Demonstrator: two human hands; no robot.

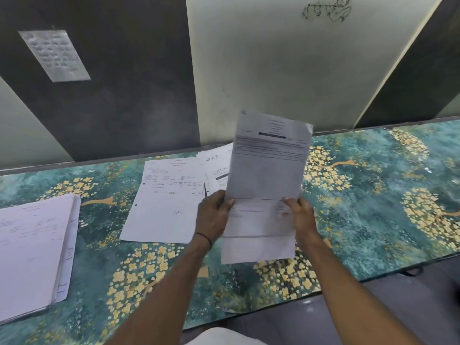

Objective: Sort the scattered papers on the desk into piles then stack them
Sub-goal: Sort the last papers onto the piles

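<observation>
The left grip (214, 215) and right grip (302, 215) each pinch a side edge of the held papers (268, 170), thin printed sheets raised over the bench (373, 195) at centre. Its glossy teal, gold-flowered cover runs on toward 3 o'clock. A thick stack (32, 250) overhangs the 9 o'clock edge. Loose sheets (169, 200) lie at 11.

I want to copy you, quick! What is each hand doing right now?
Left hand: closed on the raised paper, pinching its left edge.
Right hand: closed on the same paper, pinching its right edge.
</observation>
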